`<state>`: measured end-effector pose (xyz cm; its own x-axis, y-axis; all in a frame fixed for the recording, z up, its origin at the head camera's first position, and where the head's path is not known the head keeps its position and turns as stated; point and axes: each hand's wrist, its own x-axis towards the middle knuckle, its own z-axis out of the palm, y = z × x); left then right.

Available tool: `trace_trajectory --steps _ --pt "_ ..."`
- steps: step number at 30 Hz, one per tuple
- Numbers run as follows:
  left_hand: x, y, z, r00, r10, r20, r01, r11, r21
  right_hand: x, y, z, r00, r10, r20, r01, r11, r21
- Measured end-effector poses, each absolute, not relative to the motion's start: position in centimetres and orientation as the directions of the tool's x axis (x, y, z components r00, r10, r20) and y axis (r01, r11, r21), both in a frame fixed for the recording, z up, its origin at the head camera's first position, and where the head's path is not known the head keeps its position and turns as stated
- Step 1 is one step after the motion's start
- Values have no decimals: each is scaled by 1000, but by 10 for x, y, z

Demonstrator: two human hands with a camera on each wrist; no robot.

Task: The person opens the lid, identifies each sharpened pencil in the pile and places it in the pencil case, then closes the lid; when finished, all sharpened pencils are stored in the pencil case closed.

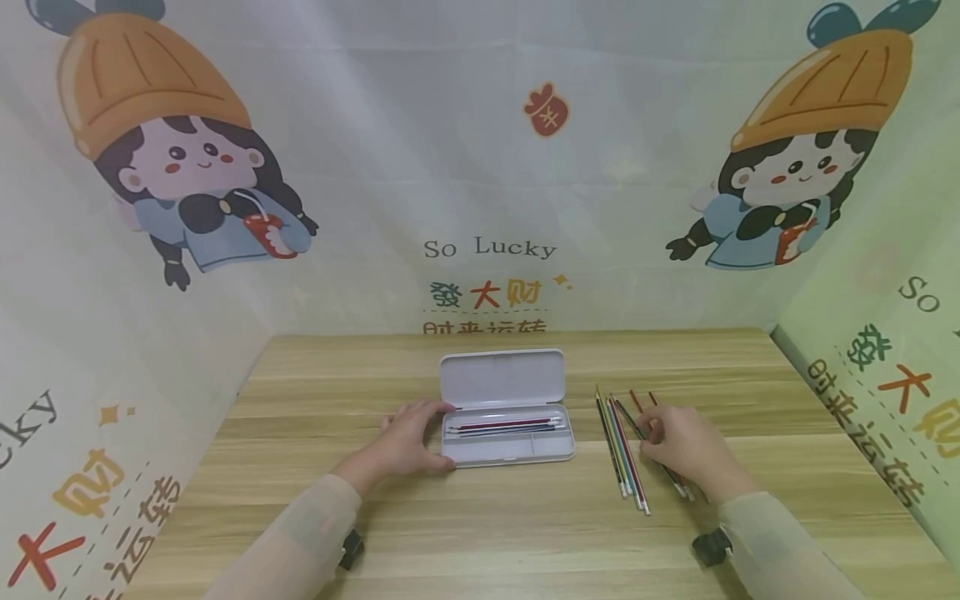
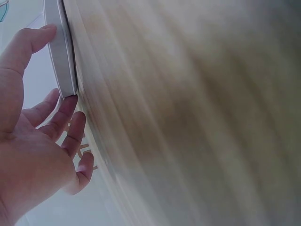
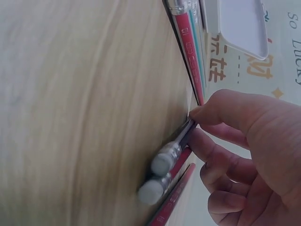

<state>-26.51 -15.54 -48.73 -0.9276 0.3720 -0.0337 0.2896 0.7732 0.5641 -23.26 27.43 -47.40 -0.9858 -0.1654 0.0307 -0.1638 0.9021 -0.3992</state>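
Note:
A white pencil case (image 1: 487, 451) lies with its lid (image 1: 502, 379) raised at the back; a red pencil and a blue pencil (image 1: 502, 430) lie in its long rear compartment. My left hand (image 1: 401, 442) holds the case's left end, thumb at the front corner and fingers at the rear one. To the right of the case, my right hand (image 1: 686, 442) pinches a dark pencil (image 3: 164, 160) between thumb and forefinger, its white eraser towards me. Two red pencils (image 3: 171, 202) lie beneath and beside that hand, partly hidden by it.
Between the case and my right hand, several coloured pencils (image 1: 622, 454) lie side by side, erasers towards me. The wooden table (image 1: 495, 533) meets a printed cloth backdrop (image 1: 360, 275) at the back and sides.

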Motion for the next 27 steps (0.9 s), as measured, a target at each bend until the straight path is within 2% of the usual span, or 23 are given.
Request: trace_trajectory --steps 12,27 --pt "-264 -155 -486 -926 376 -34 292 769 569 -229 274 -468 -982 -181 43 -182 889 -420" --pt "-264 -157 -489 -926 377 -14 300 759 578 -231 252 -458 -922 -333 198 -383 859 -340"
